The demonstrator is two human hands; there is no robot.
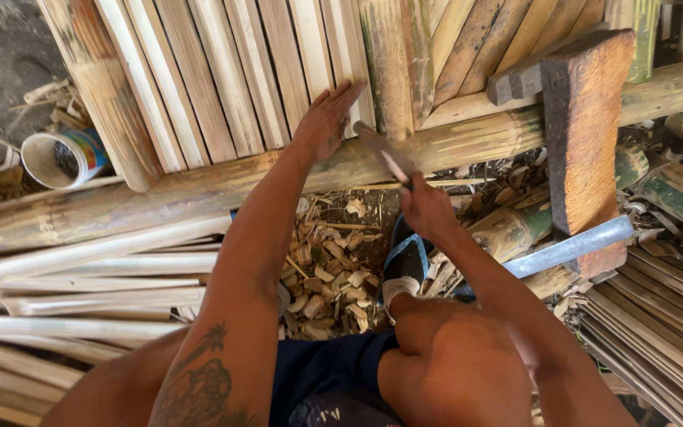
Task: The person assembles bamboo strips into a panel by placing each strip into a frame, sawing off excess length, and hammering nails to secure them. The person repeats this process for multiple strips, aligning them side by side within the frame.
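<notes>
The knife [383, 154] sits in the right hand [427, 209], whose fingers are clamped round its handle, the blade slanting up and left to meet the foot of a thick upright bamboo piece [393, 63] where it crosses the long horizontal bamboo pole [199, 190]. Just left of the blade the left hand [327, 122] lies open and flat, fingers spread, pressing on the pale bamboo slats [223, 79] that lean in a row against the pole. Below the hands, between the person's knees, a heap of bamboo chips [330, 277] covers the ground. To the right a rough wooden block [586, 134] rests near a grey metal pipe [571, 247]. Split pale strips [81, 277] are stacked at the left, with a paint-stained can [61, 158] lying on its side beyond them
</notes>
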